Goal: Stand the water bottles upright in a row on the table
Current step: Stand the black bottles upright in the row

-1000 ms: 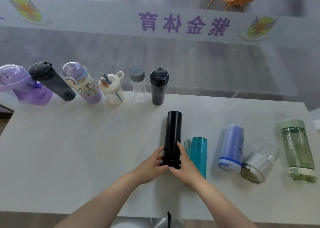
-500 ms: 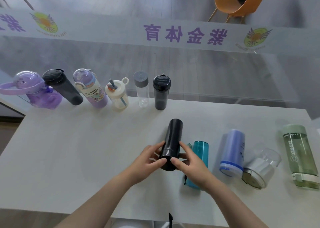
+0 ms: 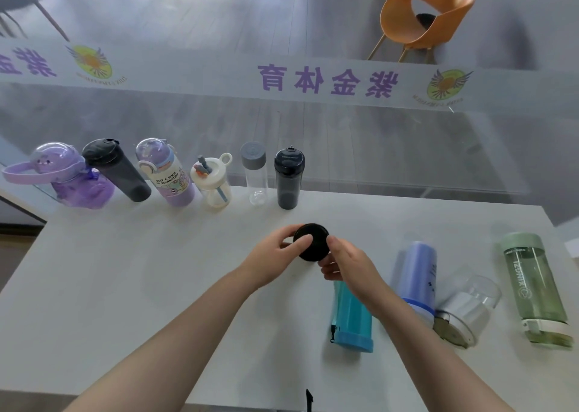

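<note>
Black cylindrical bottle (image 3: 311, 242) now upright, end-on.

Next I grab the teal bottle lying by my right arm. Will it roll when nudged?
Probably: the teal bottle lies on its side on the smooth table, and its body looks round. It looks empty, so likely light. Its cap strap may slow rolling.

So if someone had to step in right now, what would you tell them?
Left hand and right hand both grip the black bottle, seen end-on above the table.
Done: six bottles stand in a row at the far edge, ending with the dark bottle.
Left: set the black one next to it, then stand up the teal, blue, clear and green bottles lying on the right.
</note>
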`<state>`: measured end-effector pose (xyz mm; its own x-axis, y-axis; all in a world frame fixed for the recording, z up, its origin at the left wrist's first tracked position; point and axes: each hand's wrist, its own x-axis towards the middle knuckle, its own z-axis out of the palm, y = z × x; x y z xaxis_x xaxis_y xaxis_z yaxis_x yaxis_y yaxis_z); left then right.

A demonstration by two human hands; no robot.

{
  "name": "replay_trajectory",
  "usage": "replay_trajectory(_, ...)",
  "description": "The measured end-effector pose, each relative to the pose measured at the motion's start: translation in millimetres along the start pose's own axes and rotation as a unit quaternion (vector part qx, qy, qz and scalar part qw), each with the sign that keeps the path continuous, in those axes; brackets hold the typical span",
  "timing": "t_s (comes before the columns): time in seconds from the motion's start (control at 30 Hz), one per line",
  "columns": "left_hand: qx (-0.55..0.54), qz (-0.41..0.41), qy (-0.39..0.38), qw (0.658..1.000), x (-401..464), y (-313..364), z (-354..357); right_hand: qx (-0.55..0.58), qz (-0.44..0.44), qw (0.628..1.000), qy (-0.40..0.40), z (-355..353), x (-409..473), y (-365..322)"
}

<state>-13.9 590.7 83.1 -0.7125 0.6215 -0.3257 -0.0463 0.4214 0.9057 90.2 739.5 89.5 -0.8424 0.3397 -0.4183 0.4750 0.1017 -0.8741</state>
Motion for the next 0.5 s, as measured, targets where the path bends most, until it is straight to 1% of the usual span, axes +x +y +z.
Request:
replay_trajectory(0.13,0.006,-0.032,0.021,0.999,18,11,4,0.049,-0.008,0.999,0.021,-4,12,2)
replay_trajectory(0.27,-0.025,-0.060,0.025,0.998,35,24,0,0.125,0.005,0.991,0.054,-5,23,-1)
replay_trajectory(0.3,-0.033,-0.070,0.027,0.997,39,26,-2,0.127,0.001,0.990,0.062,-5,27,0)
replay_trajectory(0.37,-0.040,-0.089,0.031,0.995,46,29,-4,0.094,-0.016,0.993,0.075,-3,37,2)
replay_trajectory(0.5,-0.040,-0.108,0.028,0.993,52,34,-1,-0.009,-0.054,0.994,0.095,3,56,12)
